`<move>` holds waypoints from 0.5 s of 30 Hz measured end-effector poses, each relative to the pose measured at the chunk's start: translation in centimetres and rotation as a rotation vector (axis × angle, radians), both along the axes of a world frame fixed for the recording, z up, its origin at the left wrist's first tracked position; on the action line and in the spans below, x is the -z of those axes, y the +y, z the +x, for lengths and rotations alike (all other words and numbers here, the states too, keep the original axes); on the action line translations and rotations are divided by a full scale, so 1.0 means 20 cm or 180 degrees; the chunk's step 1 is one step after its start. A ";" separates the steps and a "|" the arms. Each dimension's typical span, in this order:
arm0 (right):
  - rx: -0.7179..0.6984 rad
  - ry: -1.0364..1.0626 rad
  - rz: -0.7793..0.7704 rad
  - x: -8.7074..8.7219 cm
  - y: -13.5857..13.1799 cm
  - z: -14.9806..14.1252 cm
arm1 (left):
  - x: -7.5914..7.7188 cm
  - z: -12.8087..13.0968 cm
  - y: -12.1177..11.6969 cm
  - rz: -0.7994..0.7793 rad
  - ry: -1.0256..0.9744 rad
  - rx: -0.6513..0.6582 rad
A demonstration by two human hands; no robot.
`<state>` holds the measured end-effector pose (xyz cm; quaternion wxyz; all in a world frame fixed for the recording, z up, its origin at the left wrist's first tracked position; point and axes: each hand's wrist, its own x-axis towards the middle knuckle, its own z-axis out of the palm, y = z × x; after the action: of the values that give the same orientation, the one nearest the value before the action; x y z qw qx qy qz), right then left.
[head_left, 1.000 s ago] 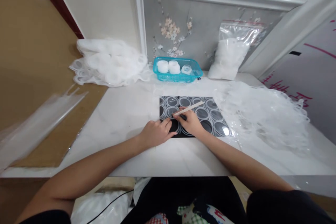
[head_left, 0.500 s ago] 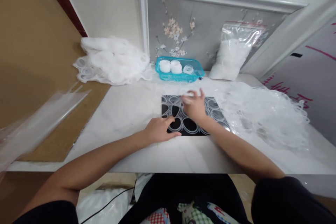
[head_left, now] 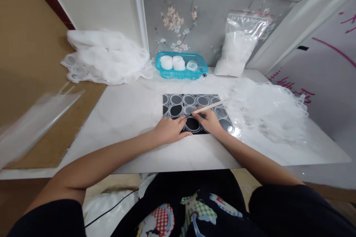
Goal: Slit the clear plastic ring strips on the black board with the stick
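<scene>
A black sheet [head_left: 175,110] covered with rows of pale rings lies flat on the table. My left hand [head_left: 171,129] rests on its lower left part, thumb and fingers apart. Near the middle of the sheet, my right hand [head_left: 207,120] is closed round a thin white stick-like tool [head_left: 213,106], held slanted like a pen. Its lower end is at one of the rings beside my left fingertips; whether it touches the ring I cannot tell.
Behind the sheet stands a blue plastic basket [head_left: 182,75] with stacks of white rings. A zip bag [head_left: 236,48] of white pieces leans on the wall. White ring-cut sheets are heaped at left [head_left: 105,59] and right [head_left: 272,111]. A brown board [head_left: 50,129] lies at far left.
My right hand has come lower and nearer my left hand, and the white stick now shows clearly in it. A white blur at its fingers is gone. The camera view has shifted.
</scene>
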<state>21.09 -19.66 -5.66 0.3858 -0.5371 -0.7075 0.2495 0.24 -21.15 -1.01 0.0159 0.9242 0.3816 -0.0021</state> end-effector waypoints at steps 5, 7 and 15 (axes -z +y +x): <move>-0.0006 0.0055 0.0028 -0.01 0.03 0.01 | 0.02 0.07 0.01 0.0027 0.0127 0.0151; 0.0001 0.0049 0.0067 -0.01 0.03 0.01 | 0.04 0.08 0.02 0.0020 0.0139 0.0141; 0.0138 -0.0753 0.0371 0.01 -0.04 -0.01 | 0.07 0.06 0.03 -0.0150 -0.0167 0.0068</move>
<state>20.93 -20.52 -5.88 0.3355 -0.5545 -0.7496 0.1345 1.35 -20.51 -2.44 0.0477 0.9274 0.3709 0.0130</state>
